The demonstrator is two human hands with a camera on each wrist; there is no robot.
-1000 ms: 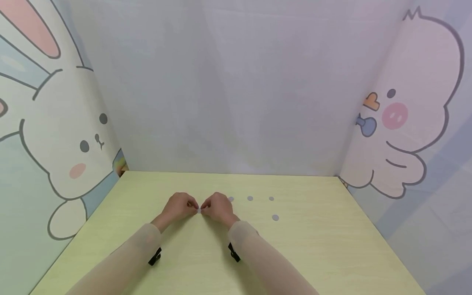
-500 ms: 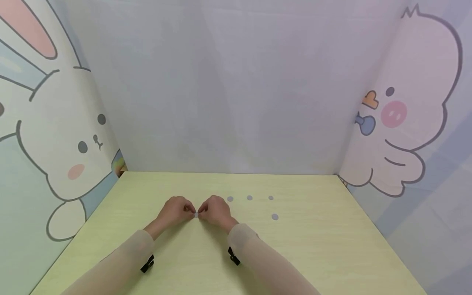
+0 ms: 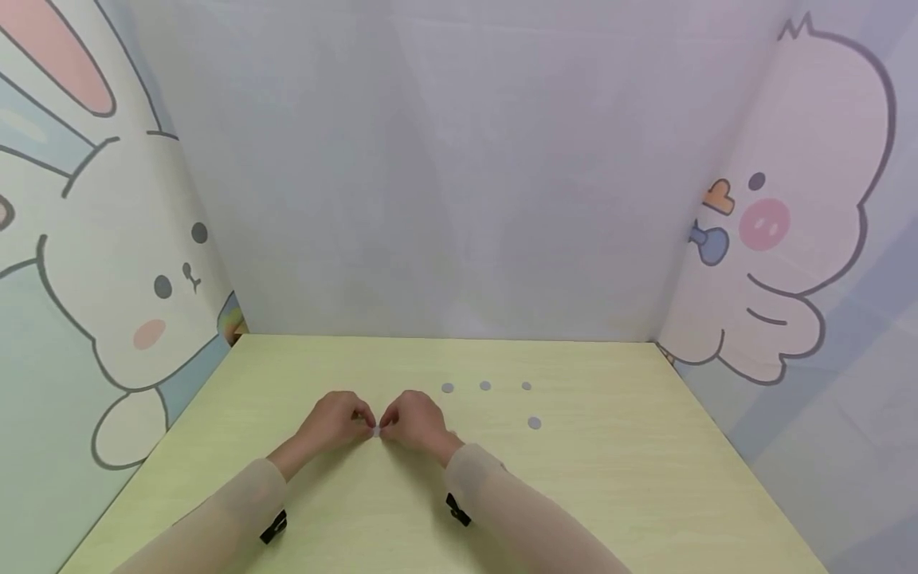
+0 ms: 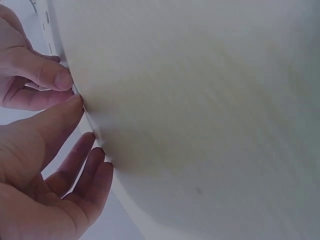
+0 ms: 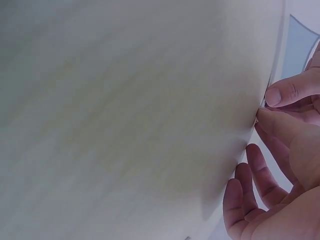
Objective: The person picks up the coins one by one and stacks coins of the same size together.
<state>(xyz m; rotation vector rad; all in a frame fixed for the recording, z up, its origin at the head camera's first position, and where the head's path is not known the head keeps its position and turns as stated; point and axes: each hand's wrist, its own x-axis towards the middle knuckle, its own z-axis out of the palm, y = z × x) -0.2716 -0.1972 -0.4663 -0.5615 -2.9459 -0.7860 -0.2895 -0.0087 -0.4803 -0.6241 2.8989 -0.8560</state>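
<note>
Hands meet at the middle of the pale green surface (image 3: 610, 494) in my head view: my left hand (image 3: 335, 420) and right hand (image 3: 414, 418) come together fingertip to fingertip, and between them sits a tiny grey disc (image 3: 376, 431), low against the surface, pinched from both sides so that each hand can work an edge of it. Four more grey discs (image 3: 485, 386) lie flat further off to the right, three in a row and one nearer, well apart from the hands and untouched. From the left wrist I see the left thumb and forefinger (image 4: 55, 79) closed tip to tip on a thin sliver at the edge of the surface, the other fingers hanging loose below, which I judge leaves only the two tips doing the holding. From the right wrist the right forefinger (image 5: 282, 92) and thumb likewise press together on something too thin to make out, the remaining fingers relaxed beneath.
</note>
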